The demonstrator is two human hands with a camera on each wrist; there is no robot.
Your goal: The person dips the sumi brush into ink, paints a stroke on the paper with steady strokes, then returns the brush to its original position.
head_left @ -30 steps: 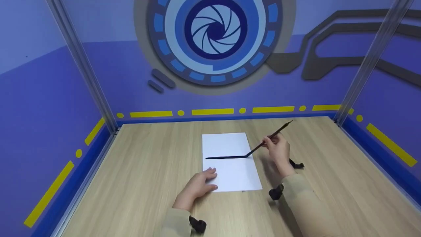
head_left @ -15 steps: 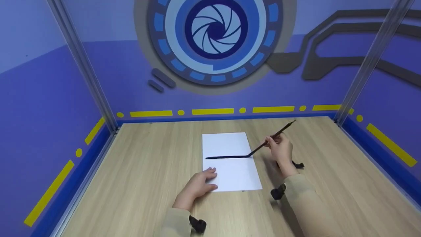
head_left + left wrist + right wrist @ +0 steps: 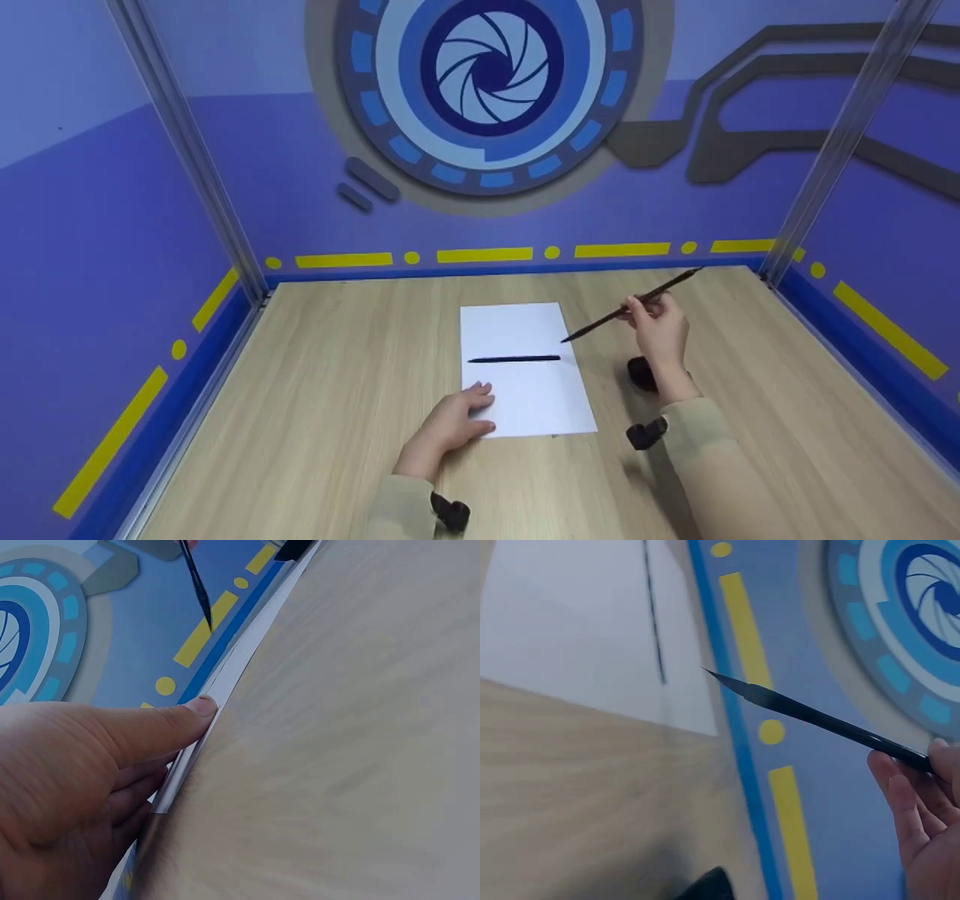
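Note:
A white sheet of paper (image 3: pixel 517 401) lies on the wooden table, crossed by one black horizontal stroke (image 3: pixel 514 359). My right hand (image 3: pixel 660 334) pinches a dark brush (image 3: pixel 600 322) by its handle, right of the sheet. In the right wrist view, the pointed tip of the brush (image 3: pixel 761 696) is raised off the paper, apart from the stroke's end. My left hand (image 3: pixel 454 420) rests on the sheet's lower left edge with fingers spread. In the left wrist view, the left thumb (image 3: pixel 169 731) lies straight along the paper's edge.
The wooden table (image 3: pixel 337 360) extends around the paper on all sides. Blue and purple panels (image 3: pixel 487 217) with yellow markings enclose it at the back and sides. Black camera mounts (image 3: pixel 646 433) sit at both wrists.
The right hand has moved right and slightly up, lifting the brush from the paper at the stroke's right end. The brush now leans flatter. My left hand has stayed in place.

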